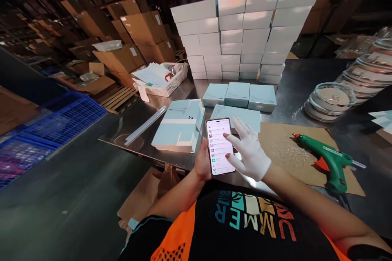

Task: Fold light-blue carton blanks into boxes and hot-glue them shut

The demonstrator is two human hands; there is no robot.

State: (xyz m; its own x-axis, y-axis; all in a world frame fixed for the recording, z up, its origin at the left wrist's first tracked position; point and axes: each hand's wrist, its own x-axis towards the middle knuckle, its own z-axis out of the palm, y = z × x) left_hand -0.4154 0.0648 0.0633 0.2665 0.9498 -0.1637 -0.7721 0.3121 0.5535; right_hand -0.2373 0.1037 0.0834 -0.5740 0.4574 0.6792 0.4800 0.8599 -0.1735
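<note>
**Bare left hand (202,160) grips a lit, dark-edged smartphone (219,149); white-gloved right hand (249,153) spreads over it**

From my remote seat I see the smartphone held up just above the near edge of a dark, shiny metal table (146,138), its screen tilted toward the wearer and showing a list. The left hand closes around its left side; I cannot make out the fingers behind it. The right hand has its fingers spread, with two bare fingertips poking out of the glove over the screen. I cannot tell whether they touch the glass.

Just left of the phone I have a stack of flat, pale-blue printed cartons (176,124) with a white band across it. Behind the phone lies a flat, pale-blue printed panel (249,117), and beyond that three pale-blue boxes (238,94) side by side, in front of a tall wall of glossy white boxes (231,43). To the right, a green glue gun (329,155) with an orange-red trigger lies on a brown cardboard sheet (274,140) strewn with pale bits.
</note>
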